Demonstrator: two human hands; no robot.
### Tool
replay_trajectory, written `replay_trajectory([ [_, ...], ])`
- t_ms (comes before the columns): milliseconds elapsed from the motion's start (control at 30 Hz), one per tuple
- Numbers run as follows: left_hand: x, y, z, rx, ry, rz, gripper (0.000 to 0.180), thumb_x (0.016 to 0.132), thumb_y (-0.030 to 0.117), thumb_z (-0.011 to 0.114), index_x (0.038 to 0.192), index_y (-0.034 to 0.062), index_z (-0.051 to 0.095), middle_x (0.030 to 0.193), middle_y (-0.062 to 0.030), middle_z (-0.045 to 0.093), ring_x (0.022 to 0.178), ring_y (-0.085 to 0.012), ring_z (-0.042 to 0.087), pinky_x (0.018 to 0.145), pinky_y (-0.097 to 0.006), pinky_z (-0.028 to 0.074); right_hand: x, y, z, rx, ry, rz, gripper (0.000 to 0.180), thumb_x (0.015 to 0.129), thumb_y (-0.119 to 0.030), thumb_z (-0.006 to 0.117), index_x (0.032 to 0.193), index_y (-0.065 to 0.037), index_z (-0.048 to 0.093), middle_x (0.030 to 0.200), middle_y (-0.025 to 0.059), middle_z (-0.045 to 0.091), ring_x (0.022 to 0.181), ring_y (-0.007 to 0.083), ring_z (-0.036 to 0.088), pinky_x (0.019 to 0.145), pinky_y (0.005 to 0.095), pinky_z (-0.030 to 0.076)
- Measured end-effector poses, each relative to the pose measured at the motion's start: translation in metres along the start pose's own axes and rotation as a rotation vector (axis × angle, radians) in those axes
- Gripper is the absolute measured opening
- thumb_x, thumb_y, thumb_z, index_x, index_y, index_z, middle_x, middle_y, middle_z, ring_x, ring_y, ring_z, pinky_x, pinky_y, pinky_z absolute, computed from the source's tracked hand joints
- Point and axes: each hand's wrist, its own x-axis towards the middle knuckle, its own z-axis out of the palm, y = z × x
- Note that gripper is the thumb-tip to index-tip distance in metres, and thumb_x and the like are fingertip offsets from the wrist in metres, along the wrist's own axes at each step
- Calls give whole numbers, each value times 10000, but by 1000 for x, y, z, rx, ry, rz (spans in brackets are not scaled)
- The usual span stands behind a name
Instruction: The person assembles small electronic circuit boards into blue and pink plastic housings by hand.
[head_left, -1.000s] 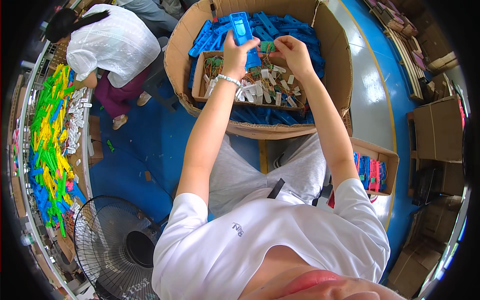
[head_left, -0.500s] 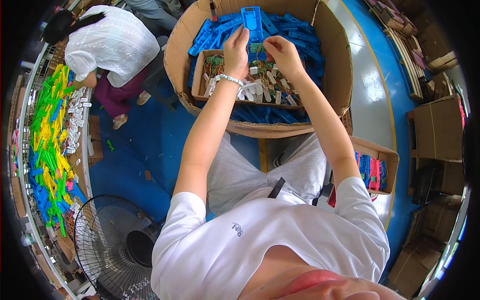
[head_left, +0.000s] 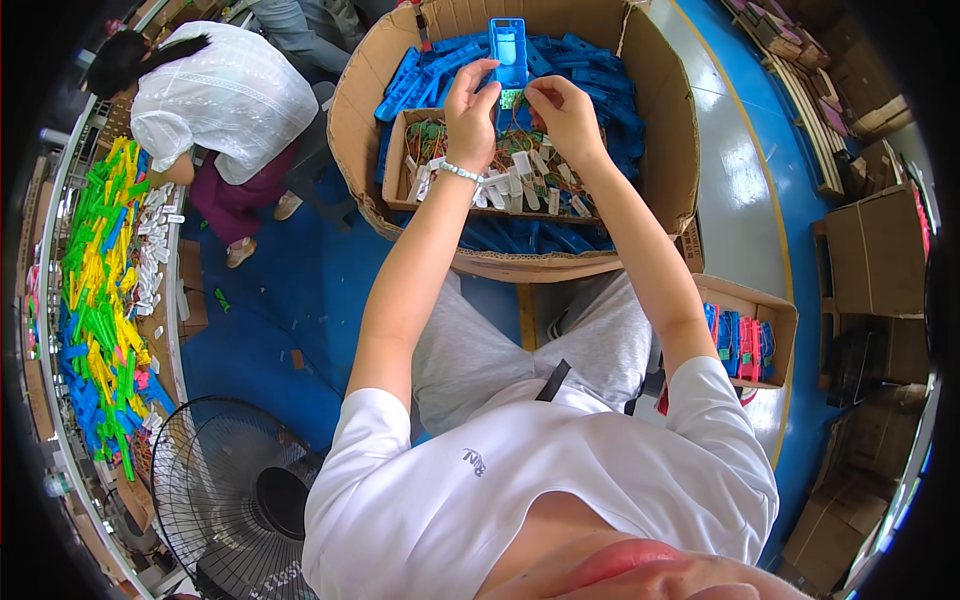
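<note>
**Two bare hands bring a small green board to a blue plastic casing above a parts box**

Head view, looking down: the left hand (head_left: 470, 130), wearing a beaded bracelet (head_left: 458, 172), grips a long blue casing (head_left: 508, 50) along its left side; its thumb and forefinger stand slightly apart against the edge, and its other fingers curl behind, largely out of sight. The casing's hollow side faces the wearer, presumably so its inside can be seen and reached; it is held above the box, far end pointing away. A green circuit board (head_left: 511, 99) lies over its nearer part, between the hands; the right hand (head_left: 567, 122) comes in from the other side, thumb and forefinger pressed together, seemingly pinching the board's right edge, though the fingertips are too small to be sure.

Beneath is a large cardboard box (head_left: 660, 130) of blue casings (head_left: 430, 75); a shallow carton (head_left: 397, 165) rests on them, heaped with wired boards and white pieces (head_left: 521, 163), probably set there for short reaches. At the right, a smaller box (head_left: 786, 330) holds blue and red units (head_left: 740, 345) in a row; at the left, a co-worker (head_left: 225, 85) leans over a table of bright plastic parts (head_left: 100, 310); a black fan (head_left: 240, 500) stands nearer.
</note>
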Motion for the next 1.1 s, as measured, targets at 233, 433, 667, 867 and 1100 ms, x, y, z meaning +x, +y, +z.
replay_trajectory([
  [233, -6, 6, 10, 88, -19, -11, 358, 897, -23, 533, 1254, -22, 550, 1317, -152, 570, 1260, -215, 526, 1053, -338, 415, 0, 2, -4, 16, 26, 17, 204, 917, -161, 653, 984, 31, 669, 761, 67, 667, 634, 109, 597, 589, 261, 487],
  [433, -9, 10, 13, 239, -37, 61, 367, 919, -4, 520, 1286, -21, 530, 1343, -168, 553, 1260, -229, 530, 1036, -337, 430, 3, 5, -6, 56, 43, 58, 250, 906, -166, 682, 1033, 49, 658, 799, 62, 677, 657, 106, 599, 591, 260, 479],
  [667, -10, 10, 10, 374, -52, 95, 361, 933, 12, 503, 1291, -17, 530, 1341, -175, 553, 1306, -263, 497, 1066, -356, 401, 4, 9, -9, 207, -43, 89, 294, 894, -138, 699, 1075, 87, 643, 843, 86, 693, 708, 111, 612, 629, 258, 480],
  [867, -7, 6, 7, 245, -20, 36, 355, 924, -9, 484, 1276, -16, 531, 1315, -189, 567, 1291, -288, 510, 1079, -375, 396, 3, 4, -6, 161, -26, 10, 272, 895, -134, 699, 1065, 73, 652, 857, 95, 703, 758, 125, 650, 681, 265, 516],
  [1100, 1, 26, 11, -268, 38, -139, 376, 948, -10, 396, 1323, 12, 428, 1224, -273, 590, 1113, -395, 620, 920, -487, 557, 13, 21, -20, 329, -326, 231, 323, 905, -179, 709, 1140, 31, 640, 984, 97, 708, 909, 134, 645, 819, 271, 501],
])
